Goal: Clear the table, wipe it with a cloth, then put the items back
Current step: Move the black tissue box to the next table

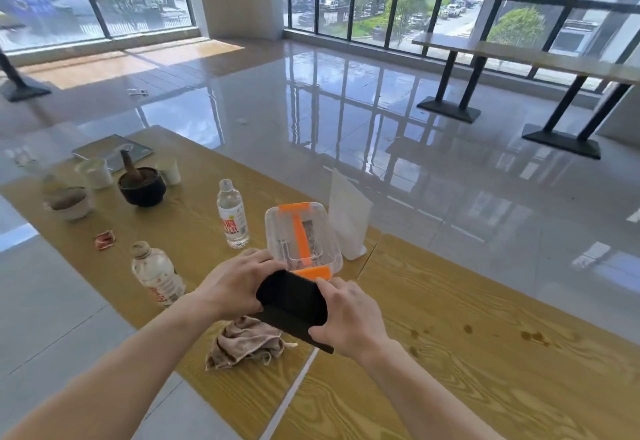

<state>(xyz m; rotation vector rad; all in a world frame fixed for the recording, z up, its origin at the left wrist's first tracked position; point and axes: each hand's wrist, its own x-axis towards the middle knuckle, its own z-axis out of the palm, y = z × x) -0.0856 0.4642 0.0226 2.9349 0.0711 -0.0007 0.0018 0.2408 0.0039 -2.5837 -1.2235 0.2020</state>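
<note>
Wood-grain table (450,353) under bright windows, glossy tiled floor all round. Person holds a black pouch (294,301) in both hands just above the tabletop: left hand (232,284) wraps its far-left end, fingers closed over the edge; right hand (349,318) clamps the near-right end, thumb on top.

Step in hand, by my reading: clearing. Pouch is lifted but most items are not yet moved. Next move calls for carrying it off the table to some spot not shown, then coming back for the rest.

Directly beneath the fingers, a crumpled brownish cloth (246,341), untouched. Just beyond the fingertips, a clear box with orange clips (303,235); a white paper bag (348,218) stands beside it on the right. Left of the left hand, two plastic bottles, one nearer (157,277) and one farther (232,214). Well beyond, a dark mortar with pestle (142,185), cups and a bowl (69,202), a small red wrapper (105,239).

Dark spots (533,335) stain the wood right of the right hand. Bottles look easy to topple when reaching past.
</note>
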